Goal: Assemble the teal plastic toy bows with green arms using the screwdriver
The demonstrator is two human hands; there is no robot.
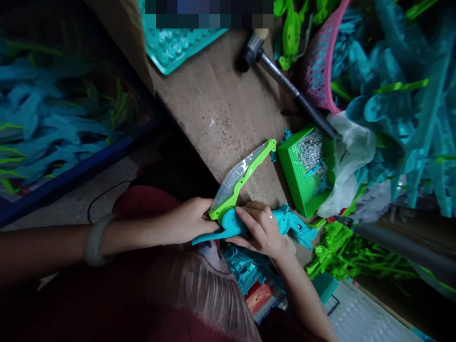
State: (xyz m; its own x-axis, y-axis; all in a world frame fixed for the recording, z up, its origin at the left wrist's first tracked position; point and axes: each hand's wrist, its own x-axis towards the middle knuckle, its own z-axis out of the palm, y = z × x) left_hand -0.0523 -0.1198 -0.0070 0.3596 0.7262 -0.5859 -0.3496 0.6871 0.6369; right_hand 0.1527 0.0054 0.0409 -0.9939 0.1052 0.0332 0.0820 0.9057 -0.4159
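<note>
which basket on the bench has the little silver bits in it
The green basket, the straight-sided one. The pink basket, with its curved rim, holds blue parts.

A parts crate (71,137) stands left of the workbench (213,104), past a gap. On the workbench, a tray (174,52) sits at the far left and a hammer (281,76) at the far right, its handle reaching toward a small rectangular basket (292,168) of metal fasteners (311,149). A plastic bag (351,161) lies right of that basket; a mesh basket (318,76) of parts stands behind it. The winged toy (233,221) is at the near edge.
</note>
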